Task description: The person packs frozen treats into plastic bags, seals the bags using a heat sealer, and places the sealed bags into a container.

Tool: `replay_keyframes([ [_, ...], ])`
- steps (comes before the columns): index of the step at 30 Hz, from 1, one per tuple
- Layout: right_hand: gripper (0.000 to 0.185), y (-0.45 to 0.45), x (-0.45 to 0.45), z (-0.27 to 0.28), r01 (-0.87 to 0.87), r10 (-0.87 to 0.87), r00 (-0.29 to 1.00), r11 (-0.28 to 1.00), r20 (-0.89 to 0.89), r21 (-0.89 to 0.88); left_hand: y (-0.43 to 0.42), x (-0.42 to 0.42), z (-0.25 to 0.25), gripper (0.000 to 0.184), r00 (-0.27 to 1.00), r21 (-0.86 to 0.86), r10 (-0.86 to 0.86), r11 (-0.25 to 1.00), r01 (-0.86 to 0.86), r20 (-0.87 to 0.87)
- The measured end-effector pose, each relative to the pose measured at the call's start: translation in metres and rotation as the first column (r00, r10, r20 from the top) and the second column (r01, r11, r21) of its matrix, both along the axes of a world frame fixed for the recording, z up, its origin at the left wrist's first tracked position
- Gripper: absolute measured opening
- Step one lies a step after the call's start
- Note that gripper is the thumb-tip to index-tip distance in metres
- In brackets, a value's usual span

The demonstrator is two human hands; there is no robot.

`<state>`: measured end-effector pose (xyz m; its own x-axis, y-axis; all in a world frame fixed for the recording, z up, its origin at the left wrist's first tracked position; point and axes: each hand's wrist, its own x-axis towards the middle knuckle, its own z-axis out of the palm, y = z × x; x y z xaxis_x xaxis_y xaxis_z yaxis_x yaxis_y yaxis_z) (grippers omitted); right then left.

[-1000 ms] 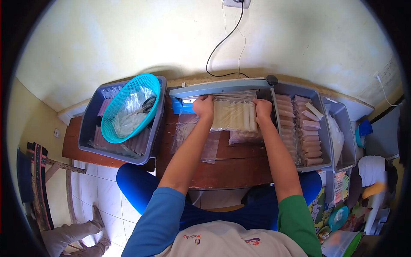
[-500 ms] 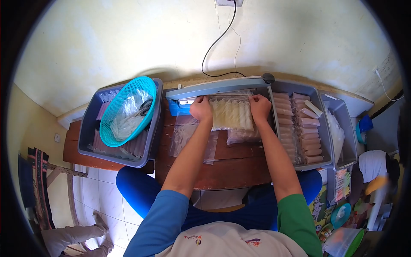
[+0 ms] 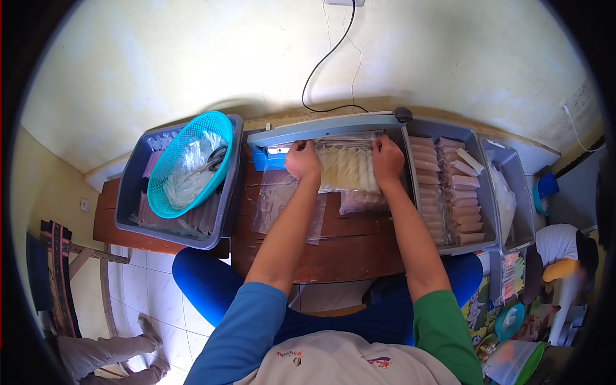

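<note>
A clear plastic bag packed with a row of slim cream-coloured tubes is stretched between my hands. My left hand pinches its upper left corner and my right hand the upper right corner. The bag's top edge lies at the long grey arm of a bag sealer, which is raised above the sealer's blue base. Below it, another filled bag rests on the wooden table, partly hidden. Flat clear bags lie under my left forearm.
A grey bin at left carries a turquoise basket with plastic wrappers and scissors. At right, a grey tray holds rows of pinkish tubes, beside another bin. Another person bends at far right; someone's legs show lower left.
Both hands have shifted slightly up with the bag, bringing its top edge closer under the sealer arm. The person at far right has moved an arm.
</note>
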<state>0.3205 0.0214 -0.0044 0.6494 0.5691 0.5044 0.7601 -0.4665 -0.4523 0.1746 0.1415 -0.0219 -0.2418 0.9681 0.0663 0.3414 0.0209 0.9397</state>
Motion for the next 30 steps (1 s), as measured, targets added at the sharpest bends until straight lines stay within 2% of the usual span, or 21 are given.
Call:
replay_keyframes([
  [1, 0.010, 0.000, 0.001, 0.000, 0.000, 0.000, 1.000, 1.000, 0.000, 0.001, 0.001, 0.000, 0.000, 0.027, 1.000, 0.002, -0.001, 1.000, 0.001, -0.008],
  [3, 0.008, -0.001, 0.006, -0.003, -0.131, 0.130, 0.965, 0.991, 0.229, -0.013, 0.000, 0.000, 0.001, 0.027, 1.000, 0.004, -0.004, 1.000, 0.004, -0.016],
  [4, 0.008, -0.002, 0.008, -0.004, -0.130, 0.129, 0.965, 0.991, 0.229, -0.014, -0.001, 0.000, 0.003, 0.026, 1.000, 0.001, -0.003, 1.000, 0.003, -0.011],
  [6, 0.020, -0.002, 0.012, -0.006, -0.253, 0.250, 0.900, 0.967, 0.356, -0.040, -0.003, -0.001, 0.006, 0.026, 1.000, -0.003, -0.003, 1.000, 0.003, -0.005],
  [7, 0.020, -0.002, 0.015, -0.005, -0.252, 0.250, 0.900, 0.967, 0.358, -0.040, -0.003, -0.001, 0.007, 0.026, 1.000, -0.015, -0.002, 1.000, 0.002, 0.011],
  [9, 0.030, -0.001, 0.018, -0.006, -0.288, 0.306, 0.811, 0.951, 0.499, -0.115, -0.004, -0.001, 0.007, 0.026, 1.000, -0.028, -0.002, 1.000, 0.003, 0.026],
  [13, 0.033, 0.004, 0.023, -0.009, -0.297, 0.368, 0.811, 0.929, 0.455, -0.223, 0.001, 0.000, 0.002, 0.025, 0.999, -0.014, 0.018, 1.000, -0.018, 0.047],
  [15, 0.035, 0.005, 0.028, -0.009, -0.329, 0.408, 0.857, 0.903, 0.316, -0.275, 0.001, 0.000, 0.001, 0.025, 0.998, -0.019, 0.023, 1.000, -0.022, 0.056],
  [18, 0.037, 0.005, 0.031, -0.009, -0.361, 0.420, 0.874, 0.898, 0.243, -0.253, 0.000, 0.001, 0.002, 0.024, 0.996, -0.019, 0.044, 0.999, -0.043, 0.080],
  [20, 0.037, 0.008, 0.033, -0.011, -0.364, 0.420, 0.878, 0.898, 0.231, -0.249, 0.001, 0.002, 0.002, 0.026, 0.987, 0.014, 0.153, 0.988, -0.154, 0.040],
  [24, 0.037, 0.010, 0.033, -0.009, -0.363, 0.408, 0.897, 0.899, 0.168, -0.246, 0.009, -0.004, -0.004, 0.030, 0.991, 0.036, 0.116, 0.992, -0.118, 0.071],
  [25, 0.037, 0.009, 0.032, -0.008, -0.364, 0.408, 0.898, 0.899, 0.163, -0.245, 0.013, -0.007, -0.007, 0.030, 0.940, -0.073, 0.006, 0.997, 0.020, 0.342],
  [26, 0.037, 0.008, 0.030, -0.007, -0.365, 0.407, 0.899, 0.900, 0.163, -0.238, 0.015, -0.012, -0.009, 0.029, 0.802, -0.139, -0.062, 0.974, 0.178, 0.594],
  [30, 0.036, 0.008, 0.026, -0.003, -0.341, 0.385, 0.905, 0.911, 0.179, -0.233, 0.016, -0.031, -0.038, 0.024, 0.728, -0.055, -0.126, 0.974, 0.220, 0.674],
])
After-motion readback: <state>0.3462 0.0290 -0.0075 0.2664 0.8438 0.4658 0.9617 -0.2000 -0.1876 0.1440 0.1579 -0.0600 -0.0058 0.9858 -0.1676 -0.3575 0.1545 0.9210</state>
